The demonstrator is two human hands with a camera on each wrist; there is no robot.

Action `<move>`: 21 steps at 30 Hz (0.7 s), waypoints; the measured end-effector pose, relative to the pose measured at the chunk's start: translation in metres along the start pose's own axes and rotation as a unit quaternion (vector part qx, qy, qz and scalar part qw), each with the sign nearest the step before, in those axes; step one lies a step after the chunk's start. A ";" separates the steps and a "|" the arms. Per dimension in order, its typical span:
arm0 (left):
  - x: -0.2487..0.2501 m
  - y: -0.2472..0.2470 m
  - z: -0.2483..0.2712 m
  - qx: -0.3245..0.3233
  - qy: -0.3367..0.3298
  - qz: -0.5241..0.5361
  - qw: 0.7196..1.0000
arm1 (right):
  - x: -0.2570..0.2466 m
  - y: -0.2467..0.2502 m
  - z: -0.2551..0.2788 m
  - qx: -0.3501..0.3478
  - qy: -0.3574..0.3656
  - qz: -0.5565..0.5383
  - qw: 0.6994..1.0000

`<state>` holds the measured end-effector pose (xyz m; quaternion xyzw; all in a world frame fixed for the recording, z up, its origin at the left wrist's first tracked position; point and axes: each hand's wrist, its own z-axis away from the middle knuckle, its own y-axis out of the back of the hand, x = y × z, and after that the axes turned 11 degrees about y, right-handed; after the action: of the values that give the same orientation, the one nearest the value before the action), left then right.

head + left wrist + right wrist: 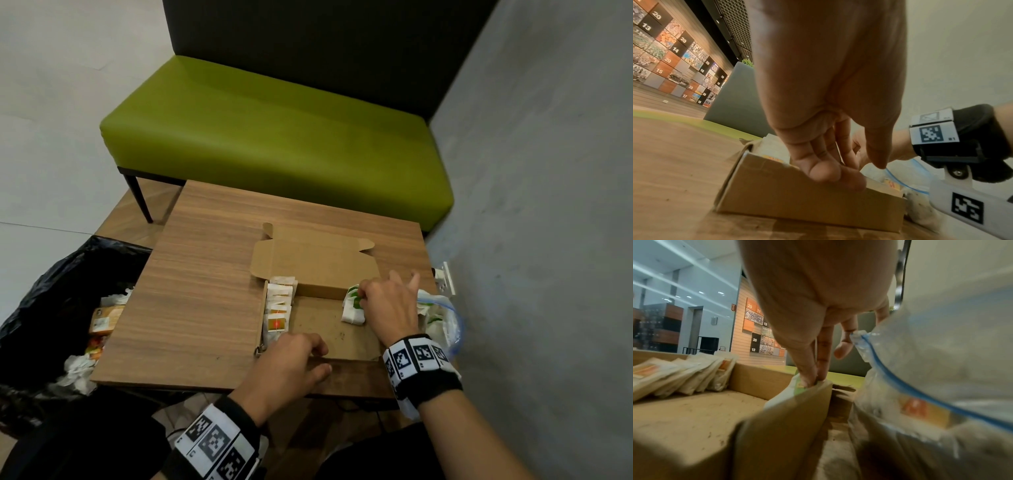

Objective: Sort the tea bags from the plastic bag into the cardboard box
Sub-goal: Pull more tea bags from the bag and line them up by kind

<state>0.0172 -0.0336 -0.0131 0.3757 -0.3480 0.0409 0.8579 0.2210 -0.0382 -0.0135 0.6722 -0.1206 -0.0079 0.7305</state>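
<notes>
Sorting is partway through, as we judge it: a row of orange-labelled tea bags [278, 310] already stands on edge along the left wall of the cardboard box [329, 330], a small cluster of green-labelled tea bags [352, 306] sits at the right side, and the middle of the box floor is bare. More bags are left in the plastic bag [440, 320], which lies on the wooden table [205, 291] just beside the box's right wall, so we think a good share of the work remains. Our right hand [390, 308] pinches 1 green-labelled bag between thumb and forefinger, low against the box's right wall, while the other fingers [844, 344] splay loosely toward the plastic bag's blue zip edge. Our left hand [291, 366] curls over the near wall of the box, fingertips [824, 172] on the cardboard rim, steadying it.
</notes>
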 end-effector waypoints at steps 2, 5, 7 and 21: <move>0.001 0.000 0.001 0.001 0.001 0.001 1.000 | -0.002 -0.003 -0.001 0.013 -0.002 0.006 1.000; 0.001 -0.001 0.001 0.001 0.000 0.010 1.000 | -0.001 -0.007 0.001 0.038 -0.006 0.006 0.999; 0.001 -0.001 0.002 0.001 0.002 0.016 1.000 | 0.002 -0.006 0.004 0.077 0.004 -0.008 0.997; 0.078 -0.017 -0.020 0.059 -0.141 -0.109 0.982 | 0.092 0.027 0.096 0.073 -0.188 -0.204 0.958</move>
<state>0.0932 -0.0477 0.0160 0.4635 -0.4196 -0.0861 0.7756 0.2879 -0.1452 0.0351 0.7202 -0.1165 -0.2740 0.6267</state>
